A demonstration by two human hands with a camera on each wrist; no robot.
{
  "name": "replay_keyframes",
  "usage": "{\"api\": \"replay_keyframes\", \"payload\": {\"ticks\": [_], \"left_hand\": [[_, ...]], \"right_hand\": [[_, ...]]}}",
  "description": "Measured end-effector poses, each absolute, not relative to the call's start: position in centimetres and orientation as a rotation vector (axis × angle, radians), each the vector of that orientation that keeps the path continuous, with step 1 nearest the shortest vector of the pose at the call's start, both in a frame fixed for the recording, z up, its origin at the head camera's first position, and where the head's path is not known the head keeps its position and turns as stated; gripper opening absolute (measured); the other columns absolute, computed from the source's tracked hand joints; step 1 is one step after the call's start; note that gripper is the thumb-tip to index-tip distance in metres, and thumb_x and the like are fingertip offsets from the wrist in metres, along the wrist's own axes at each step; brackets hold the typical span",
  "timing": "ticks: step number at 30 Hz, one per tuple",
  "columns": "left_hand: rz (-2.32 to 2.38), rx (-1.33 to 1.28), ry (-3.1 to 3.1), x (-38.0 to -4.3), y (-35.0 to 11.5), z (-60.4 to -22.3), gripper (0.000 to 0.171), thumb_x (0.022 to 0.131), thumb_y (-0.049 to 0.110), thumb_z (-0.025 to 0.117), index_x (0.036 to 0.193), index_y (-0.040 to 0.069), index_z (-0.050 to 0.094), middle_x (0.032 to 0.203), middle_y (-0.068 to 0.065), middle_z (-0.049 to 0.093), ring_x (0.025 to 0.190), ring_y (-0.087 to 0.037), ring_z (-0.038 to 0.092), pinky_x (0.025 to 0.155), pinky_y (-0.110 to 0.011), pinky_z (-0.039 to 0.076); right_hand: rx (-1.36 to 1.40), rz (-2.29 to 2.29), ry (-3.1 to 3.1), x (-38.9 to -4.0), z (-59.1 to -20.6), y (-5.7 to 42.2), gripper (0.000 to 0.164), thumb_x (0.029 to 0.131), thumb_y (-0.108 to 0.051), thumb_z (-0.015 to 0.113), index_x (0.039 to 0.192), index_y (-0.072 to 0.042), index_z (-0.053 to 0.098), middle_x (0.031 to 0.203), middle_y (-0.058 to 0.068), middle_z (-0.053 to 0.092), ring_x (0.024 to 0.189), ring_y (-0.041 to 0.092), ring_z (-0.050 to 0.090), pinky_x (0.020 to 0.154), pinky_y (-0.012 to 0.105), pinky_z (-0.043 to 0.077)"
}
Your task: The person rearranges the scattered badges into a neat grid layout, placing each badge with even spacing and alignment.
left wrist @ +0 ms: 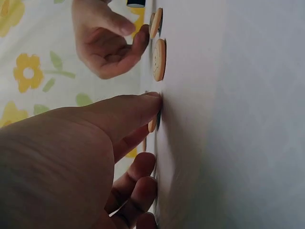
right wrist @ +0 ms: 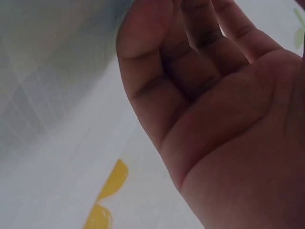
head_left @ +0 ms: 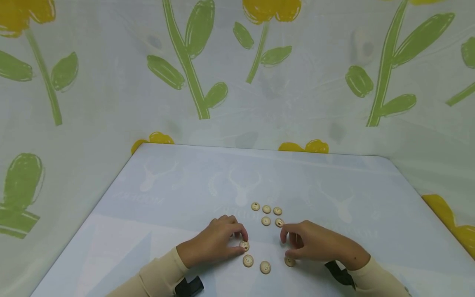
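Thumb and index finger of my left hand pinch a round wooden button by its edges on the table. Just in front of it lies another button. In the left wrist view the pinched button is partly covered by the thumb. My right hand hovers with loosely curved fingers and a gap between thumb and index finger. Its thumb overlaps a button in the head view. The right wrist view shows the palm and no button.
Midway between the hands, nearer the person, lies a button. Farther back sits a cluster of several buttons, one of them close to the right index finger. The pale table meets a flower-patterned cloth behind it.
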State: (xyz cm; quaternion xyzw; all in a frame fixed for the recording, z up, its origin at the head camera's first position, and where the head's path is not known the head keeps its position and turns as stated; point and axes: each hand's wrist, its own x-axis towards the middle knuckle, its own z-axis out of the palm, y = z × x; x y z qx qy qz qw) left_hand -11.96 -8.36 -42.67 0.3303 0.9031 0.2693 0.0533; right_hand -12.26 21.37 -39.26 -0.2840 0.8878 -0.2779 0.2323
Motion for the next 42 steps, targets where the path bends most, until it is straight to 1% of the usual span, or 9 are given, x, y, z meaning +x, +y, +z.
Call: {"api": "replay_keyframes", "payload": {"ticks": [5,9,22,42], "left_hand": [[0.827,0.987,2.737,-12.02,-8.32,-42.64,0.016,0.084,0.031,0.080,0.095,0.030,0.069,0.092,0.011,0.056,0.087,-0.003,0.046,0.077,-0.028,0.036],[0.838,0.968,2.723,-12.04,-8.29,-42.61,0.016,0.084,0.031,0.080,0.095,0.031,0.069,0.092,0.012,0.056,0.088,-0.004,0.048,0.078,-0.029,0.036],[0.830,0.978,2.722,-12.11,-8.30,-42.75,0.015,0.085,0.031,0.079,0.096,0.031,0.069,0.093,0.012,0.057,0.090,-0.005,0.048,0.078,-0.029,0.036],[0.840,0.971,2.712,-12.12,-8.29,-42.79,0.016,0.085,0.032,0.080,0.097,0.031,0.069,0.092,0.012,0.057,0.088,-0.005,0.048,0.078,-0.029,0.035]], "right_hand": [[-0.801,-0.794,2.357,-11.94,-39.01,21.63,0.024,0.082,-0.029,0.081,0.097,-0.024,0.064,0.069,-0.012,0.059,0.061,-0.002,0.053,0.057,0.021,0.047],[-0.795,-0.779,2.344,-11.89,-39.02,21.52,0.024,0.082,-0.024,0.082,0.097,-0.024,0.063,0.070,-0.012,0.059,0.061,-0.002,0.052,0.058,0.020,0.047],[-0.792,-0.721,2.375,-11.63,-39.25,21.27,0.027,0.077,-0.016,0.082,0.093,-0.026,0.063,0.069,-0.011,0.058,0.062,-0.002,0.051,0.058,0.020,0.046],[-0.809,-0.678,2.406,-11.53,-39.57,20.97,0.024,0.080,-0.018,0.082,0.090,-0.027,0.062,0.069,-0.014,0.056,0.062,-0.002,0.051,0.058,0.020,0.045]]}}
